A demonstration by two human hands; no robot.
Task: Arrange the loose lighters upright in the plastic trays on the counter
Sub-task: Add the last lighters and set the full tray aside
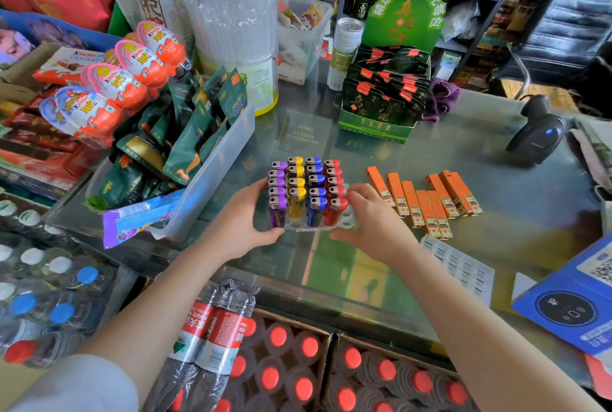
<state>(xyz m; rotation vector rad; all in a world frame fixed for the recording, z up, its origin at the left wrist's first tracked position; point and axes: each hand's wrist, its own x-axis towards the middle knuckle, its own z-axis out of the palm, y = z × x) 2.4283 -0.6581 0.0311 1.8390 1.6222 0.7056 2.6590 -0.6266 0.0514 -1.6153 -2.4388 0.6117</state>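
The left hand and right hand grip opposite sides of the clear lighter tray on the glass counter; purple, yellow, blue and red lighters stand upright in it, orange lighters lying just right

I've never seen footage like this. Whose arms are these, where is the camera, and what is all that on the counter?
There is no machine: a person wears a camera on the head, looking down at their own hands. The left hand and right hand grip the two sides of a clear plastic tray on the glass counter. Upright lighters stand in it in purple, yellow, blue and red rows. Right of it, orange lighters lie flat and loose. A barcode scanner stands further right.
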